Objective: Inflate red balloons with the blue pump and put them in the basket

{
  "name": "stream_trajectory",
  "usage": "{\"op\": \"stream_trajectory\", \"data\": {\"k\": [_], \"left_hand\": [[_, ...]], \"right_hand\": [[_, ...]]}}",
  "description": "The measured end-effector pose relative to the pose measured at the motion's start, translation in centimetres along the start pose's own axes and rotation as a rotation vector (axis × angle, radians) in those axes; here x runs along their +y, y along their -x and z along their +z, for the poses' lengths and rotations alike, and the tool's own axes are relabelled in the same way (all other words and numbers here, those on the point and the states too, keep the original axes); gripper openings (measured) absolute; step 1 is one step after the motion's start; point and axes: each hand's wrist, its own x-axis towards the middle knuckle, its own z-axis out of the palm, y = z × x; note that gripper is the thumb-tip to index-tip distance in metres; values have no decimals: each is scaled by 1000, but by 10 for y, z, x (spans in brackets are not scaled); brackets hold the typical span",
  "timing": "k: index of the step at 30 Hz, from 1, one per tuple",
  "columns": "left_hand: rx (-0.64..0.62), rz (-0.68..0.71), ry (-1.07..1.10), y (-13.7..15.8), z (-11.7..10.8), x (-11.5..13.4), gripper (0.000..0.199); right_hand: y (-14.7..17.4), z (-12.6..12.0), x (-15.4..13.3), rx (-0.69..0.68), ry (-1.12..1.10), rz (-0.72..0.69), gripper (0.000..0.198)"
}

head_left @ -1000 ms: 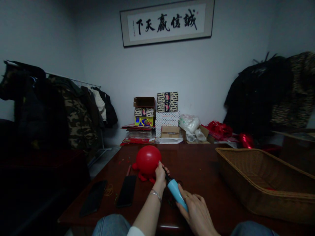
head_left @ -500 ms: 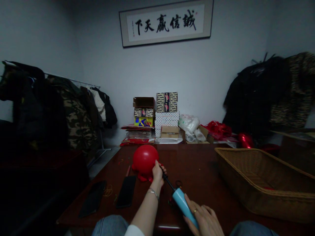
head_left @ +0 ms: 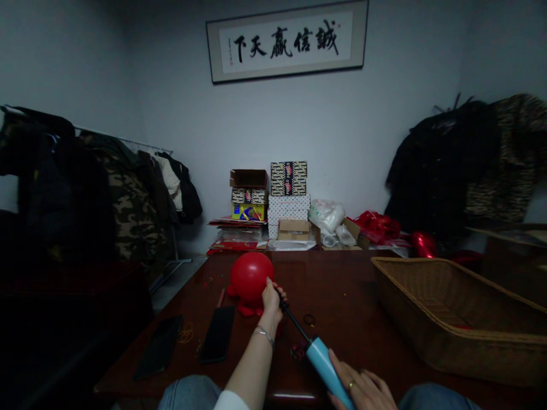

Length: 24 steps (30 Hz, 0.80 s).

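A round red balloon point(head_left: 251, 274), partly inflated, rests at the middle left of the table, with more red material bunched under it. My left hand point(head_left: 272, 297) is closed at the balloon's right side, around the black nozzle end of a hand pump; the balloon's neck is hidden in the fingers. The pump's light blue barrel point(head_left: 327, 367) slants down toward me, its thin black rod showing between barrel and nozzle. Around that barrel my right hand point(head_left: 361, 387) is wrapped, near the bottom edge of the view.
A large wicker basket point(head_left: 453, 336) stands at the right. Two dark phones point(head_left: 217, 335) and yellow rubber bands point(head_left: 185, 333) lie at the left. A black ring point(head_left: 309, 320) is beside the pump. Boxes point(head_left: 289, 210) and plastic bags point(head_left: 328, 215) are stacked behind the table.
My right hand has drawn the blue barrel back, down and to the right, so more of the black rod shows. My left hand stays at the balloon.
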Motion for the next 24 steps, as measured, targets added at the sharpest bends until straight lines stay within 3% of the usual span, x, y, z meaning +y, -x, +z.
{"op": "stream_trajectory", "data": {"k": [11,17,24], "left_hand": [[-42,47,35,-7,-4,6,48],[-44,109,53,-13,-8,9,49],[-74,92,70,-7,-5,2,47]], "right_hand": [[-22,-6,-14,120,13,-23,69],[-37,-12,-22,53,-34,28,54],[-65,-20,-41,-102,-115,178,48]]}}
